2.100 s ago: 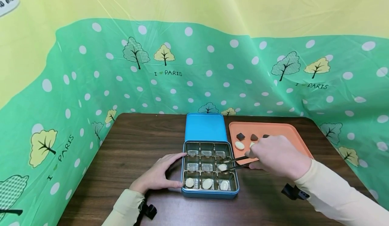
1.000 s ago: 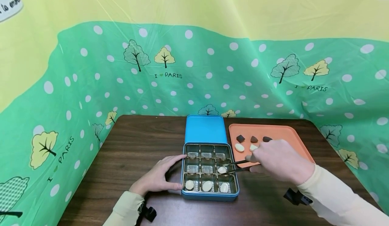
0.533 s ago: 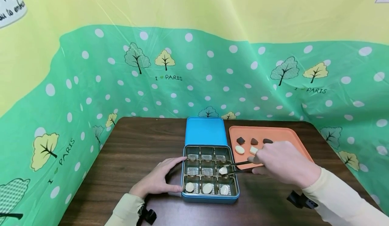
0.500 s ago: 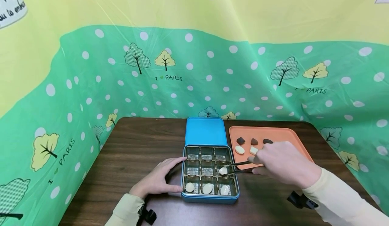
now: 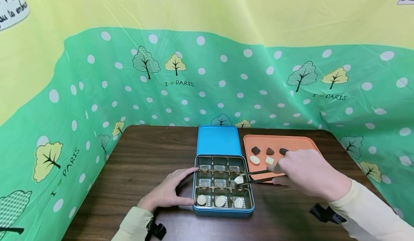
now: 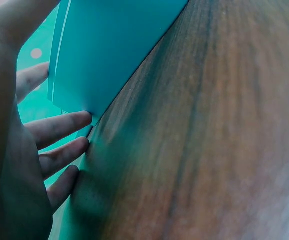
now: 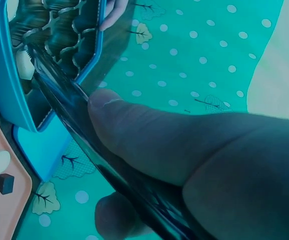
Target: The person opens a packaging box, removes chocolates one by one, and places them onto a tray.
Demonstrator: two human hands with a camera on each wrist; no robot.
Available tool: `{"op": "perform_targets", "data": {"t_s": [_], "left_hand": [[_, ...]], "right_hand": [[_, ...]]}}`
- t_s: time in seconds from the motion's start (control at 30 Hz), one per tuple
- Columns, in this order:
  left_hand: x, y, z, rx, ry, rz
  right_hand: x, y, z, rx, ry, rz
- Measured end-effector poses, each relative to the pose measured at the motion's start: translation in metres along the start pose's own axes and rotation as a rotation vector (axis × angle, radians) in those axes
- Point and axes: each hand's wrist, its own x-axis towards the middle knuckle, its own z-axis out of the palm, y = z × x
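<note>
On the dark wooden table [image 5: 155, 151], the right hand [image 5: 307, 173] grips black tongs [image 5: 258, 181] reaching leftward, tips straddling a white piece [image 5: 238, 180] in the middle-row right compartment [image 5: 246, 178] of the blue tin [image 5: 223, 213], nearer that hand, while the left hand [image 5: 166, 189], fingers spread, touches the tin's left side.

Down into the tin [image 5: 223, 213], the far row lies open from above. The tongs [image 5: 258, 172] and right hand [image 5: 305, 172] cross over its right wall and block the near right part of the tray [image 5: 299, 144]; the left hand [image 5: 168, 189] bars its left wall, with table [image 5: 152, 151] room beyond.
</note>
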Motion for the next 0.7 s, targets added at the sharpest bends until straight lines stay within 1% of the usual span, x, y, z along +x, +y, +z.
{"op": "perform_targets", "data": {"t_s": [0.17,0.3,0.5,0.7], "left_hand": [[0.0,0.001,0.0,0.005,0.006,0.007],[0.0,0.002,0.0,0.002,0.007,0.007],[0.001,0.001,-0.001,0.014,0.009,0.012],[0.001,0.001,-0.001,-0.001,0.001,0.009]], "right_hand": [[0.0,0.001,-0.008,0.005,-0.045,0.04],[-0.002,0.004,-0.013,0.014,-0.065,0.063],[-0.011,0.015,-0.018,0.007,-0.067,0.096],[-0.018,0.027,-0.021,0.015,-0.055,0.144]]}}
